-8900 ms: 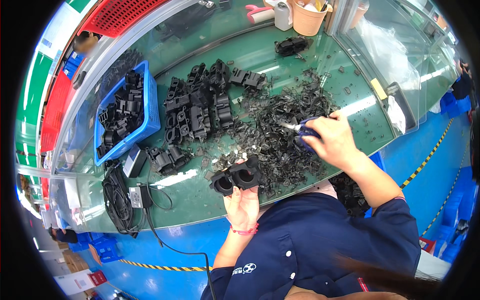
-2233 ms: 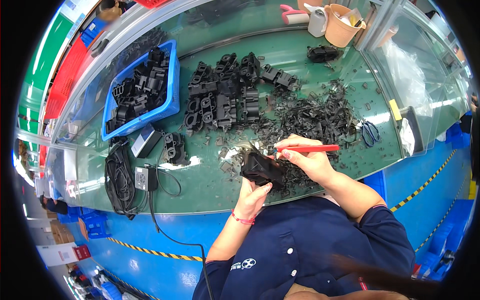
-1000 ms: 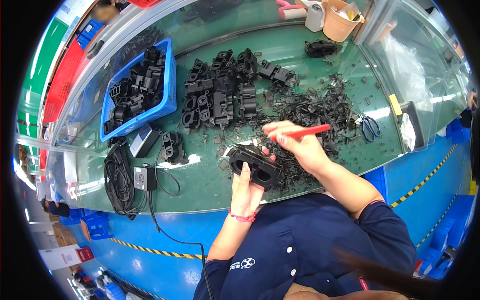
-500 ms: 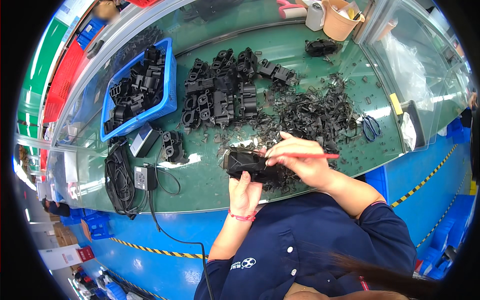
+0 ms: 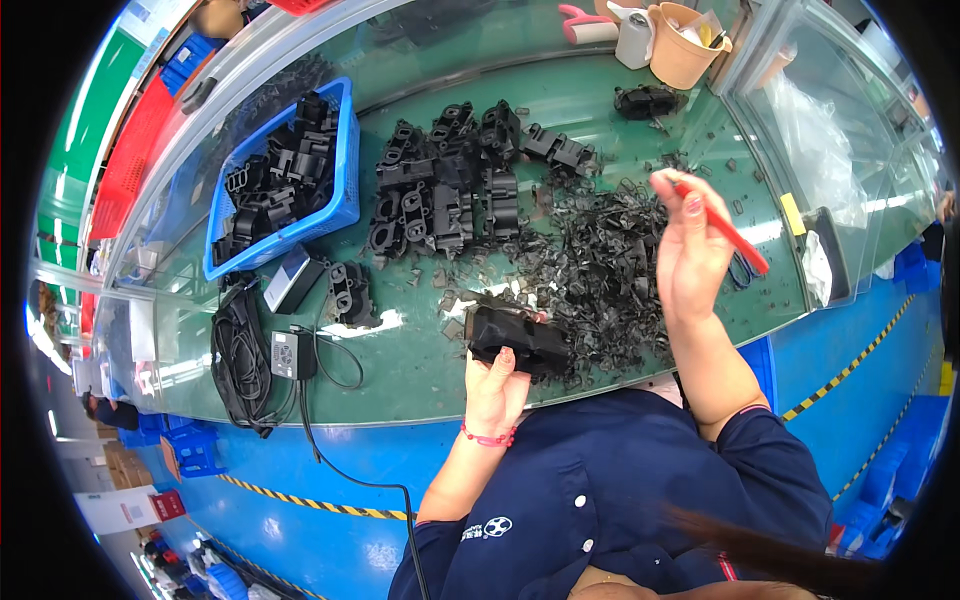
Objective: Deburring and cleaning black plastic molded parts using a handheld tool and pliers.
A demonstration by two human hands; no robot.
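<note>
My left hand [image 5: 496, 392] grips a black moulded plastic part [image 5: 512, 338] near the front edge of the green table, thumb on its near side. The part is box-like with hollows, held just in front of the scrap pile. Raised to the right, my right hand [image 5: 692, 250] is closed around a slim red-handled tool [image 5: 738, 240]; its working tip is hidden by my fingers. Below and left of that hand lies a heap of thin black plastic trimmings [image 5: 610, 270]. The right hand is well apart from the part.
Similar black parts [image 5: 440, 190] stand grouped mid-table, and more fill a blue basket [image 5: 352, 150] at the left. A boxy device [image 5: 293, 280], coiled cable [image 5: 238, 350] and power adapter [image 5: 292, 355] sit front left. Blue-handled scissors [image 5: 742, 272] lie partly behind the red tool. A beige bucket [image 5: 680, 55] stands far right.
My right hand has moved away from the part, up and to the right, with the red tool still in it. The left hand has shifted slightly right, turning the part a little.
</note>
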